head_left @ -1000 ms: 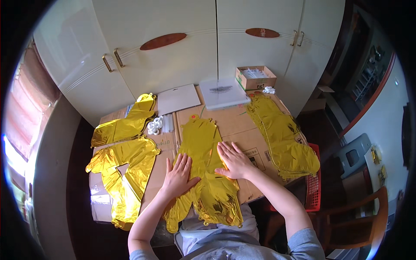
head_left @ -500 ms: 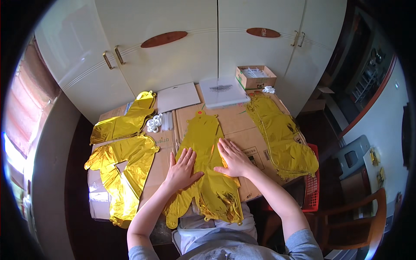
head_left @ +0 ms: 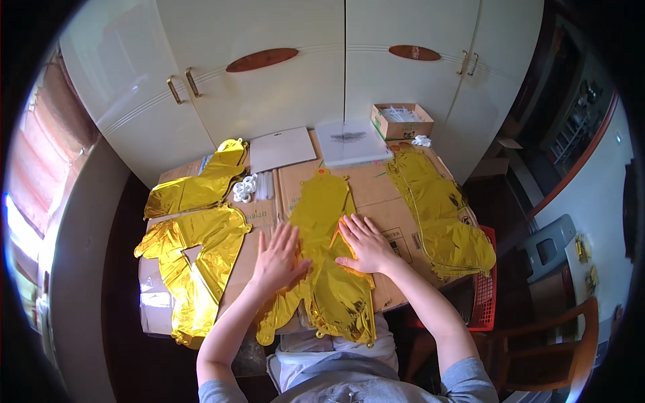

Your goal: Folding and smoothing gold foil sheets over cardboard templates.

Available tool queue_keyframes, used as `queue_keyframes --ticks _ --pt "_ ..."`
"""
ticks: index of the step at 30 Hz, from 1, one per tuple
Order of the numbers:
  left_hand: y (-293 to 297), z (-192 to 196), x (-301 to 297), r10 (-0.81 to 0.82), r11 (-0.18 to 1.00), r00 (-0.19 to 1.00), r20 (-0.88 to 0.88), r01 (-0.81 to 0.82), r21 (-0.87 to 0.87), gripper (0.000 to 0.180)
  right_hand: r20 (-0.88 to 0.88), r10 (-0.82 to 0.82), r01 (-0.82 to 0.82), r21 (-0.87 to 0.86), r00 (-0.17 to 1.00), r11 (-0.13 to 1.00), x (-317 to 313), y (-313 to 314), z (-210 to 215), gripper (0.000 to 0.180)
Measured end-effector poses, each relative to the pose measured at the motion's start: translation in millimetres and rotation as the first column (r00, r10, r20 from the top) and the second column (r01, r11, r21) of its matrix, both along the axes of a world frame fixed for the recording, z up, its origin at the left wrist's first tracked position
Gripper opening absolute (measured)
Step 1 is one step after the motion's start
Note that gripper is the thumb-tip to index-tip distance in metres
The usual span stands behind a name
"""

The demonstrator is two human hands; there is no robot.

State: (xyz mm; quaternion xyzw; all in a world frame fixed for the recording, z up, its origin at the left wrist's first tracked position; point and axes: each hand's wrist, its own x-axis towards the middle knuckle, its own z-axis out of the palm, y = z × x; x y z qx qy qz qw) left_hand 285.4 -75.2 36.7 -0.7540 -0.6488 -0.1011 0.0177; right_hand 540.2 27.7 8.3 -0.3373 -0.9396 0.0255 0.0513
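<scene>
A flat gold foil balloon (head_left: 322, 201) lies lengthwise in front of me on cardboard, its lower lobes hanging toward my lap. My left hand (head_left: 277, 258) is over its left edge, fingers stretched out and a little smeared; whether the palm touches the foil I cannot tell. On the opposite edge rests my right hand (head_left: 366, 248), flat with fingers spread, beside an orange-looking fold of foil. Neither hand grips anything. To the left lie two more gold foil pieces, one farther back (head_left: 195, 191) and one nearer (head_left: 215, 232). Another gold foil balloon (head_left: 437, 208) is spread at the right.
White rings (head_left: 246, 189) and clear sticks (head_left: 265, 186) sit left of the balloon. Behind are a grey board (head_left: 282, 149), a clear plastic packet (head_left: 353, 144) and a small box (head_left: 402, 127) of white sticks. A red basket (head_left: 485, 295) and wooden chair (head_left: 578, 342) stand right.
My left hand has shifted slightly left off the foil's middle and looks a little raised. My right hand stays flat near the same edge. The whole view has shifted slightly.
</scene>
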Motion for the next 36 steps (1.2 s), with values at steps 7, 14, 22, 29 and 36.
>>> queue_keyframes --ticks 7,14,22,29,36 --pt "-104 32 -27 0.468 0.877 0.883 0.033 -0.459 -0.141 0.071 -0.173 0.052 -0.060 -0.040 0.984 0.997 5 0 0 0.094" --pt "-155 13 -7 0.611 0.789 0.769 0.187 -0.612 -0.060 0.057 -0.096 0.105 -0.103 0.023 0.990 0.994 4 -6 4 0.087" --pt "-154 -2 1 0.468 0.868 0.826 0.313 -0.496 0.010 0.030 -0.114 0.110 -0.107 0.037 0.987 0.994 4 -6 4 0.087" --pt "-153 5 12 0.294 0.886 0.342 0.892 -0.448 -0.120 0.046 -0.134 0.113 -0.106 0.054 0.985 0.993 3 -6 1 0.087" --pt "-152 38 50 0.234 0.916 0.416 0.879 -0.397 -0.056 0.052 -0.287 0.165 -0.132 0.129 0.943 0.983 5 -5 5 0.074"
